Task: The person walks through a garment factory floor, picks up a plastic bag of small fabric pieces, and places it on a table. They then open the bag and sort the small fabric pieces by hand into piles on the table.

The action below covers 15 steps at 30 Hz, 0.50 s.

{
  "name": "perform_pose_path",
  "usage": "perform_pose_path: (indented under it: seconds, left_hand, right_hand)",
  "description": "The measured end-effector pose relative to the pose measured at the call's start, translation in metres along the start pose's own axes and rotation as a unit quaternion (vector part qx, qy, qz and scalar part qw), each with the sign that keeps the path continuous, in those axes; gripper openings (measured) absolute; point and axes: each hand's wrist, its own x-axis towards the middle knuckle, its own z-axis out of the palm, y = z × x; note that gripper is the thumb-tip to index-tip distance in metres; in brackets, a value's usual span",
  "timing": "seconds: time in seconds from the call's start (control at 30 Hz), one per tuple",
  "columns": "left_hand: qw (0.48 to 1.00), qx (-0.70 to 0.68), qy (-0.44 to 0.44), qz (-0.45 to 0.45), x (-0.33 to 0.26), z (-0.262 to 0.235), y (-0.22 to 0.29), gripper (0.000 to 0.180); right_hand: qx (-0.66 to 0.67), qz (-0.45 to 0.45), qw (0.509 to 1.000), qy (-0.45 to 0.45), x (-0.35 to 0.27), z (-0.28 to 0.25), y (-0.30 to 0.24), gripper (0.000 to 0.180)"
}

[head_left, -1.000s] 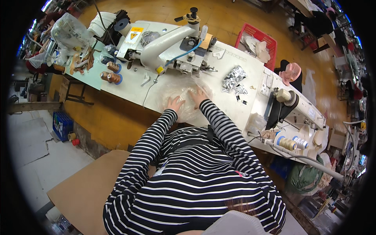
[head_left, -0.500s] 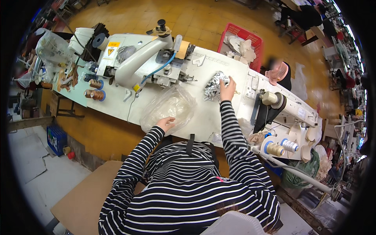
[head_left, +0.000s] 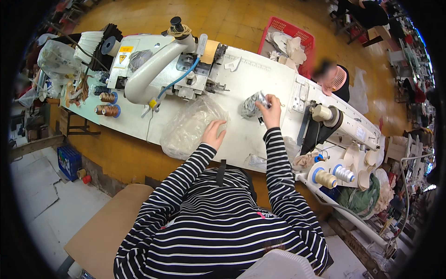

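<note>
Now the right hand is stretched out over the white table, fingers pinched shut on the top of a small crinkled bundle of grey-and-white pieces. The bundle sits just left of that hand, near the middle of the table, to the right of the sewing machine. It is bunched rather than long; what length it has runs from the fingertips down and to the left, and it points no clear way.

The left hand lies flat with fingers spread, palm down on the right edge of a clear plastic bag that spreads over the table's near edge. It presses the bag and grips nothing.

Compared with half a second ago, the right hand has closed onto the bundle, where before it was only reaching to it. The left hand has shifted from the bag's near edge to its right side.

Two thread cones stand at the right, near a second machine. A red basket sits behind the table.
</note>
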Motion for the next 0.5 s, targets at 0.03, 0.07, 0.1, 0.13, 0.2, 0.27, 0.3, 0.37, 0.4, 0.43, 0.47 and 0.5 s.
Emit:
perform_pose_path:
  seconds: [0.03, 0.07, 0.1, 0.13, 0.2, 0.27, 0.3, 0.37, 0.4, 0.43, 0.47, 0.5]
  left_hand:
    - [0.997, -0.073, -0.022, -0.021, 0.007, 0.006, 0.007, 0.044]
    - [0.998, -0.065, -0.009, 0.013, 0.015, 0.014, 0.014, 0.05]
    - [0.997, -0.058, 0.009, 0.054, 0.024, 0.023, 0.02, 0.056]
    - [0.997, -0.049, 0.021, 0.05, 0.033, 0.033, 0.024, 0.059]
    - [0.997, -0.027, 0.052, 0.059, 0.051, 0.053, 0.025, 0.066]
    - [0.988, -0.133, -0.081, -0.012, 0.065, 0.062, 0.012, 0.065]
    - [0.972, -0.181, -0.143, -0.04, 0.069, 0.066, 0.004, 0.064]
    - [0.963, -0.234, -0.114, -0.067, 0.072, 0.071, -0.012, 0.056]
    - [0.955, -0.265, -0.106, -0.083, 0.073, 0.072, -0.019, 0.054]
    - [0.944, -0.305, -0.085, -0.088, 0.075, 0.074, -0.025, 0.044]
    - [0.916, -0.378, -0.076, -0.108, 0.077, 0.074, -0.031, 0.04]
    - [0.917, -0.385, -0.057, -0.092, 0.079, 0.075, -0.035, 0.039]
  right_hand:
    - [0.032, 0.033, 0.999, -0.023, -0.012, -0.003, -0.007, 0.034]
    - [0.072, 0.052, 0.995, -0.043, -0.023, -0.005, -0.012, 0.032]
    - [0.088, 0.027, 0.994, -0.061, -0.032, -0.006, -0.016, 0.031]
    - [0.1, 0.013, 0.992, -0.076, -0.04, -0.006, -0.02, 0.03]
    - [0.142, 0.024, 0.981, -0.13, -0.054, -0.005, -0.024, 0.036]
    - [0.155, 0.007, 0.977, -0.148, -0.064, -0.002, -0.024, 0.04]
    - [0.123, -0.041, 0.981, -0.147, -0.068, -0.004, -0.021, 0.059]
    - [0.128, 0.011, 0.986, -0.105, -0.08, -0.006, -0.013, 0.074]
    - [0.145, 0.034, 0.985, -0.082, -0.087, -0.005, -0.007, 0.082]
    - [0.155, 0.076, 0.978, -0.113, -0.093, -0.005, -0.001, 0.095]
    - [0.144, 0.082, 0.98, -0.115, -0.099, -0.001, 0.005, 0.095]
    - [0.133, 0.087, 0.98, -0.116, -0.105, 0.006, 0.01, 0.095]
